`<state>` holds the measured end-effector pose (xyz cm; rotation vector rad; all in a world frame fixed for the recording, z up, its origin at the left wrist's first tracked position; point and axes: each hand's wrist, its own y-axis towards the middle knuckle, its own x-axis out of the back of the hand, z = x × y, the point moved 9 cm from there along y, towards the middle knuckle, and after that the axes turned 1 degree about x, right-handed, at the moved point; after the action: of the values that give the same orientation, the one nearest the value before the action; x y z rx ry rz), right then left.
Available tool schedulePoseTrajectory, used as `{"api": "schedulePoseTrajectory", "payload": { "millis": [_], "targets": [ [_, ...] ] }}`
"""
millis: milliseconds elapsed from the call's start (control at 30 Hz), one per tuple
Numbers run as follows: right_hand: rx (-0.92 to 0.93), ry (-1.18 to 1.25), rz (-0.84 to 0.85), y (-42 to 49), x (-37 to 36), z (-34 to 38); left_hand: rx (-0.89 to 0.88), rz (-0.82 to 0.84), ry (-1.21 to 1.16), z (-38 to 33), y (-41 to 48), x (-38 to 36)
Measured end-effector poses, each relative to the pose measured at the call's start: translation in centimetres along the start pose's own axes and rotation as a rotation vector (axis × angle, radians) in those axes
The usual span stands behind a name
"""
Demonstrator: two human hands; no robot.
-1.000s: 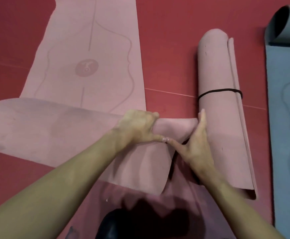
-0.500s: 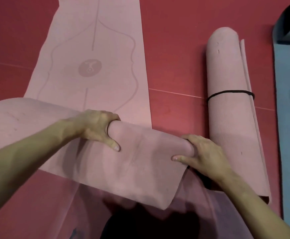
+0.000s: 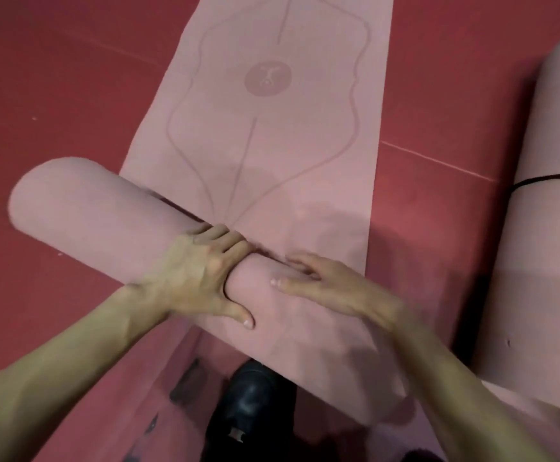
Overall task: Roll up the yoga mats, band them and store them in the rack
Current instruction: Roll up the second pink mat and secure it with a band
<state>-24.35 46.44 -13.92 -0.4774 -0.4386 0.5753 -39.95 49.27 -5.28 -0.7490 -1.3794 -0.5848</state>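
Head view: three items entered.

Item one, long pink rubber yoga mat (image 3: 305, 195) with a printed outline and round emblem: the far portion lies flat on the red padded floor (image 3: 55, 78), and the near portion is wound into a thick roll (image 3: 88, 208) lying slantwise from upper left to lower right. Left hand (image 3: 202, 278) grips the roll at mid-length, fingers curled over its far side, thumb spread on the near face. Right hand (image 3: 325, 288), blurred, lies just beside it with fingers stretched flat on top of the roll, clasping nothing. Item two, second pink mat rolled into a cylinder (image 3: 545, 261), at the right edge, apart from the first, girded by a thin black elastic band (image 3: 551, 177). Item three, dark glossy rounded object (image 3: 252, 401), bottom centre, near the roll's lower end; kind not discernible.
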Motion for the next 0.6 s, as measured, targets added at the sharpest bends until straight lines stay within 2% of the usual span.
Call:
{"api": "schedulePoseTrajectory", "payload": {
  "millis": [100, 233, 367, 467, 600],
  "targets": [
    [0.006, -0.097, 0.089, 0.3, -4.9, 0.4, -0.021, 0.1, -0.085, 0.7, -3.7, -1.2],
    [0.107, -0.307, 0.093, -1.0, -9.8, 1.7, 0.136, 0.229, -0.037, 2.1, -7.3, -4.3],
    [0.075, -0.333, 0.11, -2.7, -12.6, 1.5, 0.071, 0.161, 0.109, 0.8, -9.3, -5.5],
    [0.059, -0.396, 0.146, -3.0, -14.2, 1.5, 0.094, 0.104, 0.047, -0.1, -9.8, -6.8],
    [0.135, -0.543, -0.043, -2.1, -15.9, 2.2, 0.154, 0.137, -0.056, -1.2, -12.0, -10.4]
  ]
}}
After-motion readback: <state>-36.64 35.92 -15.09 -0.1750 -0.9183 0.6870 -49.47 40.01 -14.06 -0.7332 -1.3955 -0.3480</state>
